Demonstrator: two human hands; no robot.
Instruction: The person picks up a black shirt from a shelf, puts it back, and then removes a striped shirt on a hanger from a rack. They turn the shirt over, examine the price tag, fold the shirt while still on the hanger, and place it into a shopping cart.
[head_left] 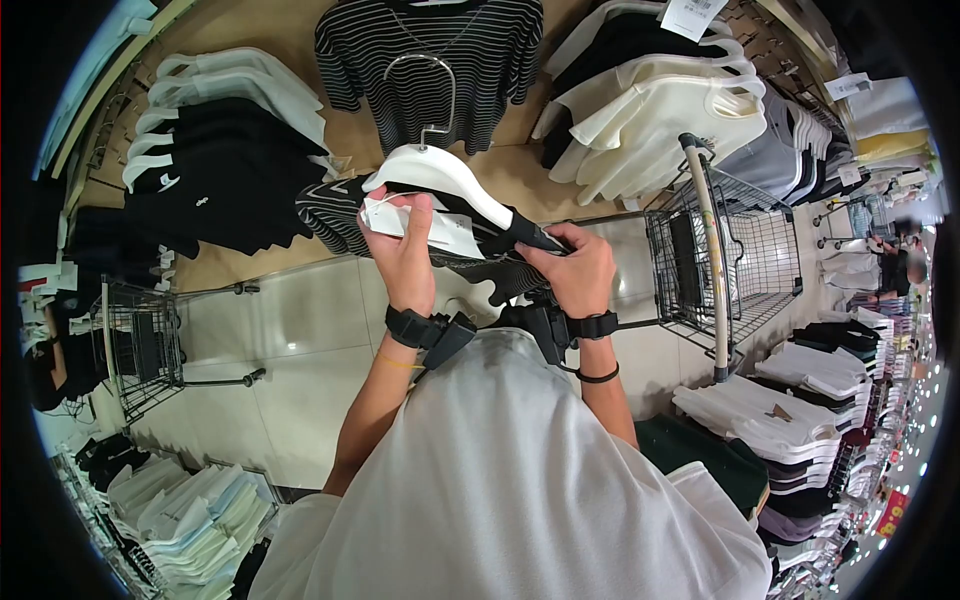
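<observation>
Nearest the head camera is the person's pale shirt point(500, 480); past it, the left hand point(403, 265) pinches a white tag point(445, 234), the right hand point(582, 275) a shoulder of the striped top point(332, 213), held between them on its white hanger point(440, 173). Pulling that shoulder hard could, I reckon, slip the top off; tugging might tear the tag.

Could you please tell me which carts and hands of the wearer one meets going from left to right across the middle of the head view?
Left-side shopping cart → left hand → right hand → right-side shopping cart.
</observation>
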